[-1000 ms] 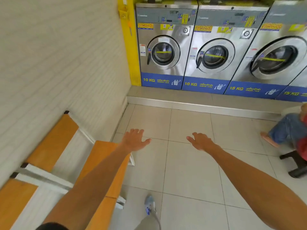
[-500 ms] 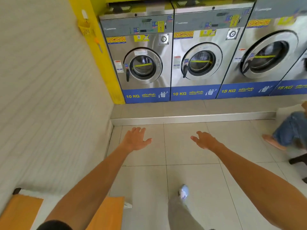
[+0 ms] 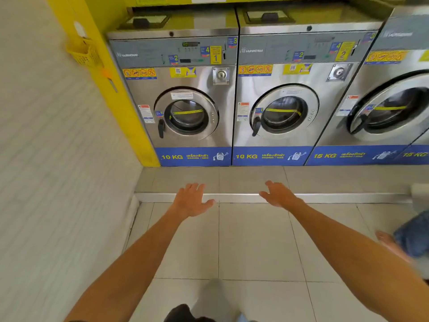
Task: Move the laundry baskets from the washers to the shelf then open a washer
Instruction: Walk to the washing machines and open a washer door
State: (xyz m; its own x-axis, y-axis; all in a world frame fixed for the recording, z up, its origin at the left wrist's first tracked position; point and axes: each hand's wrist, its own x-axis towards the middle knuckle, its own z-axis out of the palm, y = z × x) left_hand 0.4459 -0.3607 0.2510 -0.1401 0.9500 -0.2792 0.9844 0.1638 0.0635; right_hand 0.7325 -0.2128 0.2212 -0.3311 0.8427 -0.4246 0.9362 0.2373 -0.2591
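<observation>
While both bare arms reach forward over the glossy pale floor tiles [image 3: 253, 240], the left hand [image 3: 191, 202] and right hand [image 3: 277, 194] hang with fingers spread, holding nothing. Three brushed stainless-steel front-loading washers stand on a raised tiled step [image 3: 325, 180], their round glass doors shut: the leftmost washer [image 3: 183, 98] and middle washer [image 3: 287, 96] read "10 KG", the right washer [image 3: 380, 101] "15 KG". No laundry baskets show atop them.
</observation>
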